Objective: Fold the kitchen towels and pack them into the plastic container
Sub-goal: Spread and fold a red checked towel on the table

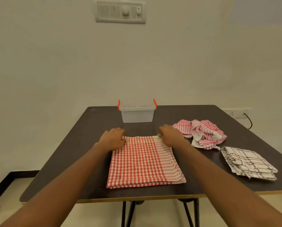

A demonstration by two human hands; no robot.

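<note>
Pinching the far corners of the folded red gingham towel [142, 163] with curled fingers of left hand [113, 139] and right hand [169, 135], flat on the table [87, 128], on the near side of the lidded plastic container [137, 112]. Risks a skewed fold from pulling one corner ahead of the other, and a snag on the crumpled pink towel heap [201, 133] just beside the right hand.

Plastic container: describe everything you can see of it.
The plastic container is a small rectangular tub of translucent plastic with a lid seated on top and an orange-red latch at each end. It stands upright at the far middle of the dark table, near the wall, and looks empty. Only the table touches it; the left hand and right hand hold the red checked towel nearer the camera, apart from it.
</note>
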